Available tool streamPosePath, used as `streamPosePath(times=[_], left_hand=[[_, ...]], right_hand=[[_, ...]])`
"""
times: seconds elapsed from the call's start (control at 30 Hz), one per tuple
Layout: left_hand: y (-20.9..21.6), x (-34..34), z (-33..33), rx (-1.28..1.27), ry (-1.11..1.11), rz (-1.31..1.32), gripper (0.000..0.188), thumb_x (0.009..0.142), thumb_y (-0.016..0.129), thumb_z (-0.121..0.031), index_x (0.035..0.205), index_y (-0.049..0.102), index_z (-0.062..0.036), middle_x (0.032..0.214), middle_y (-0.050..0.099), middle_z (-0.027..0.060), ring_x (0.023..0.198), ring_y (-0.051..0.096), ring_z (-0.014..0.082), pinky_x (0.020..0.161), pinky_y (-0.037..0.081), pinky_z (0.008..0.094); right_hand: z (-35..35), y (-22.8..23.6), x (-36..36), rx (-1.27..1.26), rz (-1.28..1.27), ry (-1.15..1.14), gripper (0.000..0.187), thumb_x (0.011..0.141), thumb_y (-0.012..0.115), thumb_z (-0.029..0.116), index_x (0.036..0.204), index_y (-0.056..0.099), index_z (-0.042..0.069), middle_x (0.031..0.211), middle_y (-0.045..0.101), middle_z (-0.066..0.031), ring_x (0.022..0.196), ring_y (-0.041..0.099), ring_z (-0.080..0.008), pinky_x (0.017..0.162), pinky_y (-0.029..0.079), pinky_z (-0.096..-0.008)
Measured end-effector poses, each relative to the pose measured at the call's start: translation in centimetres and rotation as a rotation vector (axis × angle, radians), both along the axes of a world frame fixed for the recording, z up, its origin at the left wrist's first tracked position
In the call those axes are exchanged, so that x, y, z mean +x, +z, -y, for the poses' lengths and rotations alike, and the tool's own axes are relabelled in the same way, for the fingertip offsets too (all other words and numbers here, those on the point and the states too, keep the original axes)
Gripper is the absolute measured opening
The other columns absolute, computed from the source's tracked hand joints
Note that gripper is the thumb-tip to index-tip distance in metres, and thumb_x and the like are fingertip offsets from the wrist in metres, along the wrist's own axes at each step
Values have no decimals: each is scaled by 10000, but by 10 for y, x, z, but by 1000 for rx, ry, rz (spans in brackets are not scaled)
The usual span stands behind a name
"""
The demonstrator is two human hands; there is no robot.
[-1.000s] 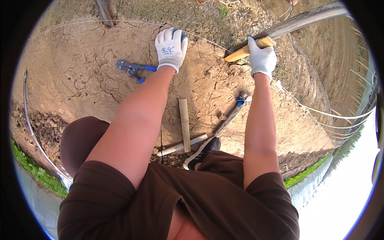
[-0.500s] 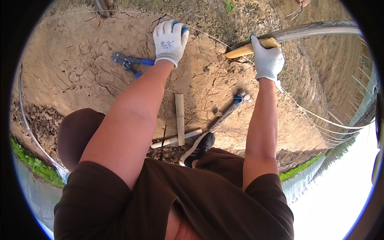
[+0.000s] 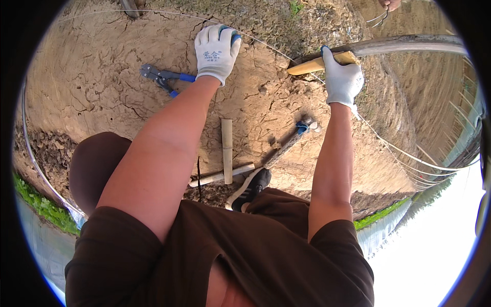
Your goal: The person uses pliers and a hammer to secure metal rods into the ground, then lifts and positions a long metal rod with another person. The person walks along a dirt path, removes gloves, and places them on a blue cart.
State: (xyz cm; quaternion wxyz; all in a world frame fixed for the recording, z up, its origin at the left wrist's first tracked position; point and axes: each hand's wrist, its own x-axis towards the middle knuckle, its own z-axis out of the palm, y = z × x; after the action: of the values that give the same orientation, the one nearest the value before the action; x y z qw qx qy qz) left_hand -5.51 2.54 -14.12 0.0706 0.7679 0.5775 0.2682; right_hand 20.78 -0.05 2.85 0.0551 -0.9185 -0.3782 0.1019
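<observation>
Nearest, below the person's dark brown shirt [image 3: 245, 240], a black shoe [image 3: 254, 188] stands on the cracked earth [image 3: 128, 117]. Just ahead of it lie two pale sticks, an upright-lying slat [image 3: 226, 148] crossing a slanted stick [image 3: 217, 177]. A hammer [image 3: 282, 149] with a wooden handle lies slantwise beside the shoe, blue wrapping near its head. Farther out on the left is a cutting tool [image 3: 159, 75] with blue handles, its handle ends close to the left wrist. The left hand [image 3: 216, 53], in a white glove, is palm down with fingers bent; whether its grip holds anything, I cannot tell. The right hand [image 3: 343, 79], gloved likewise, has its grip closed around a yellow wooden piece [image 3: 307, 66], whose narrow end points left. Alongside that piece runs a weathered grey pole [image 3: 409, 44]. A thin white cord [image 3: 169, 13] passes near the left fingertips. Farthest, at the upper right, another person's bare hand [image 3: 391, 4] holds a wire
</observation>
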Motion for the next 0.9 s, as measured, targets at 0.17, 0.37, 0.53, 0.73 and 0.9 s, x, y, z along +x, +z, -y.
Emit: streamPosePath(times=[0.17, 0.37, 0.53, 0.73, 0.9], left_hand=[[-1, -1, 2, 21, -8, 33, 281, 929, 694, -385, 1121, 681, -180, 1198, 615, 74, 1194, 538, 329, 1063, 400, 538], [2, 2, 1, -21, -7, 13, 269, 923, 708, -363, 1115, 685, -176, 1199, 611, 73, 1194, 539, 331, 1064, 397, 540], [1, -1, 4, -4, -16, 52, 277, 950, 679, -391, 1124, 671, -175, 1214, 627, 94, 1204, 544, 335, 1064, 386, 535], [2, 0, 1, -22, -21, 7, 266, 944, 680, -377, 1115, 672, -174, 1208, 629, 94, 1190, 552, 334, 1064, 385, 532], [1, 0, 2, -11, -21, 35, 259, 934, 685, -370, 1103, 672, -175, 1204, 630, 90, 1187, 552, 332, 1063, 384, 529]], right_hand=[[7, -3, 15, 62, -94, -25, 597, 726, 850, 572, 919, 807, 8, 854, 788, -156, 843, 781, -288, 824, 589, -373], [3, -7, 10, 42, -34, 0, 611, 706, 876, 553, 967, 759, 14, 923, 787, -158, 887, 773, -296, 867, 581, -387], [10, -4, 19, 80, -42, 19, 605, 753, 866, 560, 881, 814, -29, 717, 759, -134, 681, 749, -242, 721, 577, -360], [3, -6, 6, 111, 32, 44, 576, 728, 867, 541, 890, 817, -10, 804, 787, -136, 763, 778, -259, 779, 592, -362], [7, 0, 20, 100, -81, 15, 552, 726, 872, 523, 893, 819, 0, 810, 790, -127, 769, 778, -254, 787, 591, -364]])
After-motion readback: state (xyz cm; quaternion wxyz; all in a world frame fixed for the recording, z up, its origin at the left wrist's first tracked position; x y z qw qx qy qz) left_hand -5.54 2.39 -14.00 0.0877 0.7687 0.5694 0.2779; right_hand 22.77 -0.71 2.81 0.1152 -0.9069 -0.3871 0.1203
